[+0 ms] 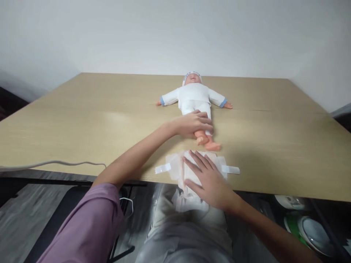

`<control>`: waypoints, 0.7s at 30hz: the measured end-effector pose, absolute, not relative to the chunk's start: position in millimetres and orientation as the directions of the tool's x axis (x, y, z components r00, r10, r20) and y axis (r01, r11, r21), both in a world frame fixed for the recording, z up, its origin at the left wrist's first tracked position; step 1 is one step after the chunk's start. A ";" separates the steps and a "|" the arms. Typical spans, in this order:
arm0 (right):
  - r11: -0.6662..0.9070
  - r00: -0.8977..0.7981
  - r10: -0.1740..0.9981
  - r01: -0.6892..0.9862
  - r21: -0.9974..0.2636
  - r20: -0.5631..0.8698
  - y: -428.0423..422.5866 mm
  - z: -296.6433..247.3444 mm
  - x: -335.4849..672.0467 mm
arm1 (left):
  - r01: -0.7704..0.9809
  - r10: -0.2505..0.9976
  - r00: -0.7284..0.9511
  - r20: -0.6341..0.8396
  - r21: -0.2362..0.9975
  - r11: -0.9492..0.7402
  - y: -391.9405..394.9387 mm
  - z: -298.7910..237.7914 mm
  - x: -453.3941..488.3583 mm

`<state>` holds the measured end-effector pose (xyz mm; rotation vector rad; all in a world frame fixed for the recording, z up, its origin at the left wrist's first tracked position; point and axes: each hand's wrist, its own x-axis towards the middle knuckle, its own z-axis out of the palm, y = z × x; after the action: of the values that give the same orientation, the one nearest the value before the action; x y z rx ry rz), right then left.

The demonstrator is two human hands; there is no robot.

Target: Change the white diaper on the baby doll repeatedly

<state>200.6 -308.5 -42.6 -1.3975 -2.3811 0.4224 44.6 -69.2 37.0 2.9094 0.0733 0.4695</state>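
Observation:
A baby doll (195,92) in white clothes with blue cuffs and a white cap lies on its back, its bare feet towards me. My left hand (194,122) is closed across the doll's lower legs, with the fingers curled over them. In front of the feet, an unfolded white diaper (175,164) lies at the table's near edge, its two side tabs spread out and its lower end hanging over the edge. Resting flat on the diaper is my right hand (206,179), fingers spread. That hand hides part of the diaper's middle.
The wooden table (82,117) reaches back to a pale wall. On the left a white cable (55,163) runs along its front edge. Below the table stand a dark chair (60,215) at left and round containers (312,233) at right.

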 end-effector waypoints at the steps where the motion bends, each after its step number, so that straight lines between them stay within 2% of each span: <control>1: 0.477 -0.464 0.875 0.773 -0.418 0.139 -305.4 -42.3 202.3 | 0.002 0.101 0.929 0.357 0.269 -0.963 -65.8 43.3 43.1; 4: 0.484 -0.477 0.870 0.774 -0.409 0.128 -290.9 -41.9 206.4 | -0.026 0.236 0.836 0.496 0.465 -0.885 -53.6 66.0 35.3; 7: 0.493 -0.491 0.864 0.780 -0.384 0.111 -266.5 -43.7 207.3 | -0.001 0.397 0.721 0.568 0.575 -0.818 -41.0 85.9 28.5; 10: 0.507 -0.508 0.856 0.787 -0.350 0.097 -229.6 -47.0 206.7 | 0.033 0.475 0.637 0.607 0.594 -0.803 -31.7 97.3 25.8; 17: 0.489 -0.482 0.870 0.812 -0.320 0.105 -117.2 -44.1 198.4 | 0.147 0.515 0.588 0.624 0.543 -0.827 -22.3 106.5 19.5; 19: 0.456 -0.439 0.888 0.796 -0.397 0.139 -88.0 -35.0 190.8 | 0.114 0.469 0.586 0.661 0.506 -0.855 -20.4 108.4 15.8; 21: 0.328 -0.279 0.944 0.713 -0.620 0.179 -62.8 -21.9 181.9 | 0.061 0.413 0.577 0.705 0.467 -0.882 -19.2 110.0 12.3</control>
<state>181.9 -62.8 -21.9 -1.4513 -2.0776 0.5829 12.3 -19.2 110.0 2.4181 0.3827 1.2270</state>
